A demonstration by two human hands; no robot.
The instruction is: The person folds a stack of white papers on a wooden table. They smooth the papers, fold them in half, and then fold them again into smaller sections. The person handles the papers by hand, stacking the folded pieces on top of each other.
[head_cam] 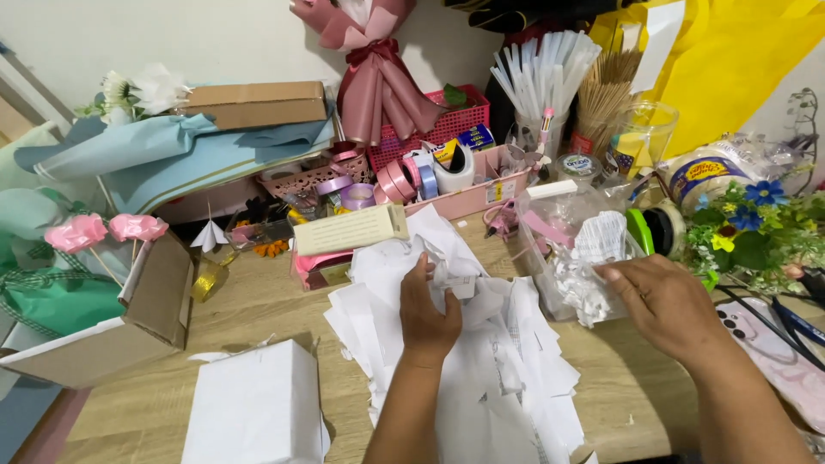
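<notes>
White paper scraps (481,361), torn and heaped, cover the wooden tabletop (258,309) in the head view, the only view on record.

Left hand (427,314): lies knuckles up on top of the heap, fingers curled around a crumpled paper piece (455,277) pinched at the fingertips; the scraps spread beneath and to both sides of it.

Right hand (666,305): well apart from the left, palm down, fingers half bent, its fingertips touching a clear plastic container (567,258) of small white paper bits; nothing is clamped in it (the thumb is hidden, so the hold cannot be judged further).

Beyond the left hand: a cream box (348,228) lying flat, then a pink tray (468,199) stocked with ribbon rolls (400,179) in pink and lilac and a white tape roll (453,174).

Left of the left hand: an open cardboard box (155,301), two pink fabric roses (107,229), and a white paper bag (255,406) nearer the wearer.

Beyond the right hand: a cup of white sticks (541,73), a bundle of wooden skewers (604,94) and a clear jar (644,133).

Right of the right hand: artificial flowers (756,225) in blue and yellow with green leaves, and a phone (773,348) in a pale marbled case just beside the wrist.

Far side, against the wall: a pink wrapped bouquet (374,77).
</notes>
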